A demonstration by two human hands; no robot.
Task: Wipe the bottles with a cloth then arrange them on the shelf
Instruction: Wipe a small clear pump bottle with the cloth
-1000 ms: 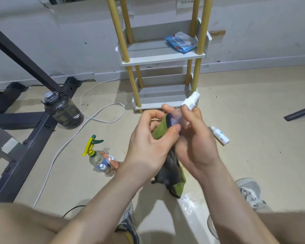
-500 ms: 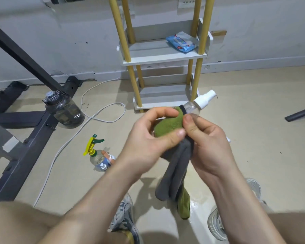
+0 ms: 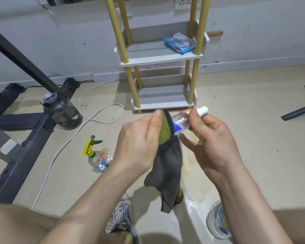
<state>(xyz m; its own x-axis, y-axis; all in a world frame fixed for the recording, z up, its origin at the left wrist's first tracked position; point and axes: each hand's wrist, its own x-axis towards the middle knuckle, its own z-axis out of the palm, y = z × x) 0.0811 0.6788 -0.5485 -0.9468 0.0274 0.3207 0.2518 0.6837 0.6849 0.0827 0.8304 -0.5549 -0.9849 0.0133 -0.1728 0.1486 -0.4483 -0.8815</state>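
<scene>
Your right hand (image 3: pixel 211 140) is pinching the small spray bottle (image 3: pixel 182 120) while your left hand (image 3: pixel 139 143) is clutching the cloth (image 3: pixel 168 159) at the bottle's 8 o'clock.

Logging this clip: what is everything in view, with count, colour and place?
small spray bottle: 1, clear, white cap, in the right hand
cloth: 1, green and grey, in the left hand, against the bottle
shelf unit: 1, white boards, yellow posts, by the wall
wipes pack: 1, blue, upper shelf board
trigger bottle: 1, clear, yellow-green head, floor left
small bottles: count unclear, beside the trigger bottle
water jug: 1, dark, floor by the frame
cable: 1, white, looped on floor
metal frame: 1, dark, far left
shoes: 2, grey, bottom edge
left hand: 1, grips the cloth
right hand: 1, pinches the bottle's neck
</scene>
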